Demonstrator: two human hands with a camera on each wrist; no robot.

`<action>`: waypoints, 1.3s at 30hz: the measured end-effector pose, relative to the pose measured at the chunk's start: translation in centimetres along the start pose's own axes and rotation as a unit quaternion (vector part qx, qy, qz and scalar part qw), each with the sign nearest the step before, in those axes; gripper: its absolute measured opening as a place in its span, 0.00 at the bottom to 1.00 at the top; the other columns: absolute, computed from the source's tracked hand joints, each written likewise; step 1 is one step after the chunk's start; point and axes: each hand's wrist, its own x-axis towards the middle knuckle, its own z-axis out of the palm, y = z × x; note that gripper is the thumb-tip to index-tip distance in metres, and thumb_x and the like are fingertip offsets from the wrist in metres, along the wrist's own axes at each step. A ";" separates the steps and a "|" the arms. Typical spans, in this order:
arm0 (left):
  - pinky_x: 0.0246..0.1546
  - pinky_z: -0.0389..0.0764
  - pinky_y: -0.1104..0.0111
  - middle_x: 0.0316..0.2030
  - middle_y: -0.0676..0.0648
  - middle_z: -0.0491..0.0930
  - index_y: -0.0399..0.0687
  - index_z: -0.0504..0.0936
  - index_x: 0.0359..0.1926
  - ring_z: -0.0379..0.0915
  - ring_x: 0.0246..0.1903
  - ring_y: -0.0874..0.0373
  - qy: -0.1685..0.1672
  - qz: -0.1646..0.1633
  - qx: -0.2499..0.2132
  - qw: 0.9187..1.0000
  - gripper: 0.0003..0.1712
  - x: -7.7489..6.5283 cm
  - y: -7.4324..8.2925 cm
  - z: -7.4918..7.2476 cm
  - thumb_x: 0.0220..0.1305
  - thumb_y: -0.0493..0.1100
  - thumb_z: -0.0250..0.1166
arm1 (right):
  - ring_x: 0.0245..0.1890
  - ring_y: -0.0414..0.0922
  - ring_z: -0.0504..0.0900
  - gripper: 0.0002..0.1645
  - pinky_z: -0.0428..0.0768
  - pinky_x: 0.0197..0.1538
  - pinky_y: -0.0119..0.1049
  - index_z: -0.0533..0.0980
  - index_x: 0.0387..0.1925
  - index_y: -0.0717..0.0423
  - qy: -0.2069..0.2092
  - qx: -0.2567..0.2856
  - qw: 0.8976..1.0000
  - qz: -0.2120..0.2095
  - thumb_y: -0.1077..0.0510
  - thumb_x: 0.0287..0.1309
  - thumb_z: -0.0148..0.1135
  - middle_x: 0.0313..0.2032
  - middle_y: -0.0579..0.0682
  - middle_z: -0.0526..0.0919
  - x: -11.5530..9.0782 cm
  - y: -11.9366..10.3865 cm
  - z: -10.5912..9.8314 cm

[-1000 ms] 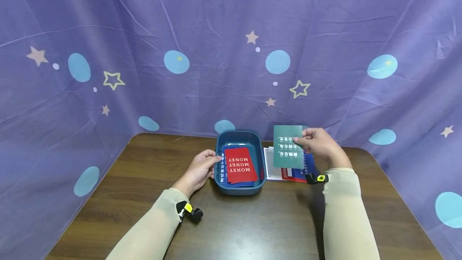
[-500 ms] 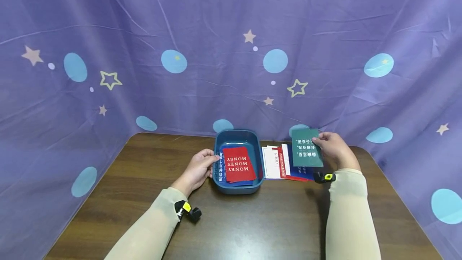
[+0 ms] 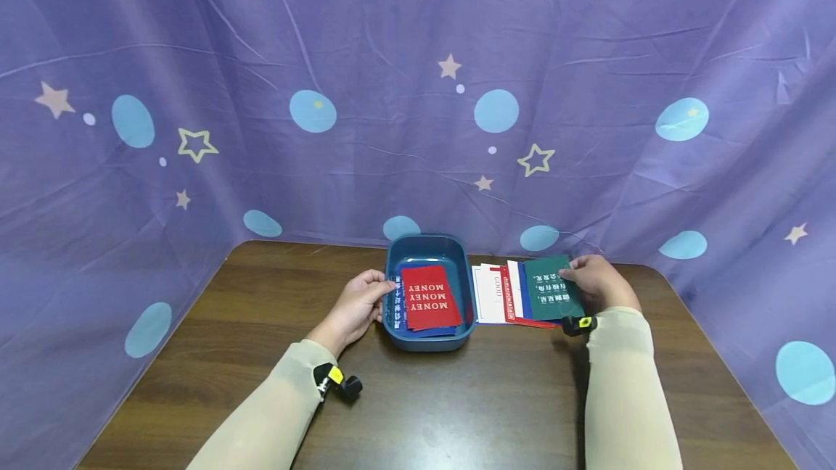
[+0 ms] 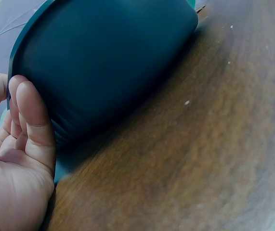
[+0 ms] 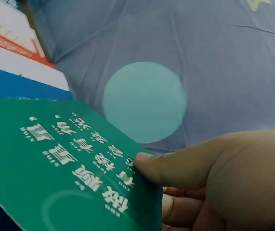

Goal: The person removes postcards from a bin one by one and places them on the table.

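Note:
My left hand (image 3: 355,308) pinches the left rim of a blue plastic bin (image 3: 427,344), thumb over the edge and fingers against the outer wall, as the left wrist view shows. Inside the bin lies a red card (image 3: 431,296) printed MONEY, on top of blue cards (image 3: 400,310). My right hand (image 3: 597,281) pinches a green card (image 3: 554,289) with white lettering by its right edge, thumb on top. This card overlaps the right end of a fanned row of cards, white (image 3: 488,294), red and blue, beside the bin. Whether it touches them I cannot tell.
Everything stands on a brown wooden table (image 3: 418,405). Behind it hangs a purple curtain (image 3: 366,187) with stars and blue dots, close to the table's back edge and the bin.
My right hand has carried the green card rightward, then down over the right end of the card row. My left hand keeps its hold on the bin.

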 end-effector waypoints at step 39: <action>0.11 0.76 0.74 0.24 0.47 0.79 0.41 0.73 0.43 0.70 0.14 0.63 0.001 -0.002 -0.010 1.000 0.07 0.1 -0.1 -0.1 0.73 0.35 0.66 | 0.39 0.58 0.77 0.18 0.80 0.45 0.54 0.73 0.21 0.55 0.092 -0.170 0.981 -0.012 0.55 0.67 0.56 0.34 0.61 0.80 1.0 -0.8 1.8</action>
